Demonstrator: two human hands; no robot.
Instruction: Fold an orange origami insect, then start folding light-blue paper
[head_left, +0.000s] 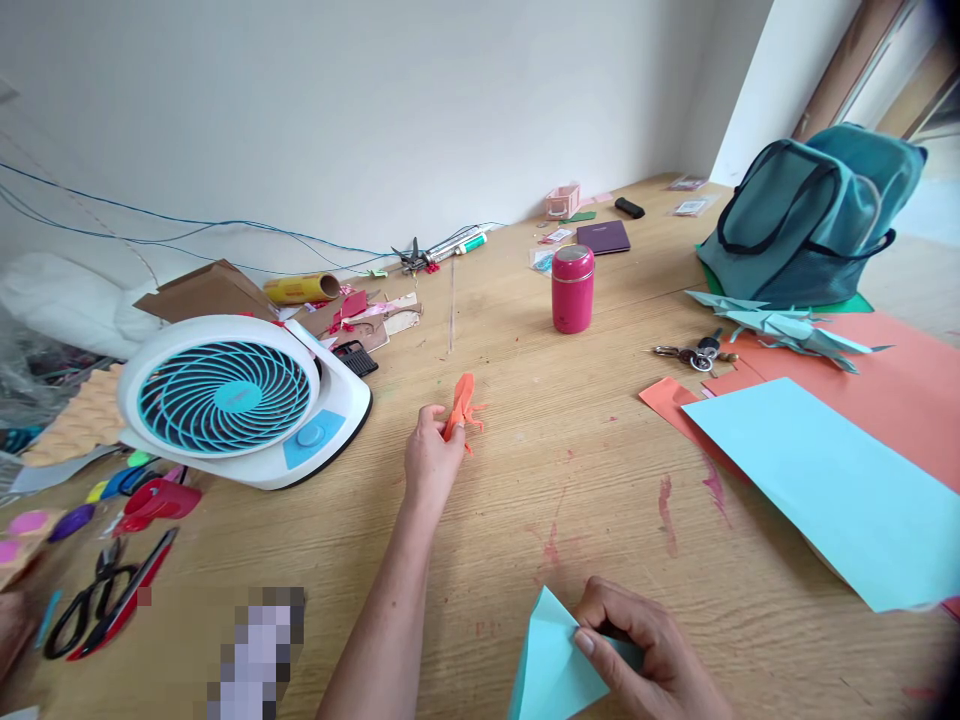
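My left hand (433, 455) reaches out over the middle of the table. Its fingers close on a small orange folded-paper figure (463, 397) with thin legs sticking out to the right. Near the front edge, my right hand (649, 645) pinches a folded piece of light blue paper (559, 655) between thumb and fingers. The lower part of this paper runs out of the picture. A flat sheet of light blue paper (832, 480) lies to the right of my hands, partly over orange paper (900, 375).
A white fan (232, 400) stands at left, with scissors (94, 600) and a red utility knife (131, 595) before it. A pink flask (573, 290), keys (701, 352), a light blue folded-paper figure (787, 325) and a teal bag (802, 220) stand or lie further back and right.
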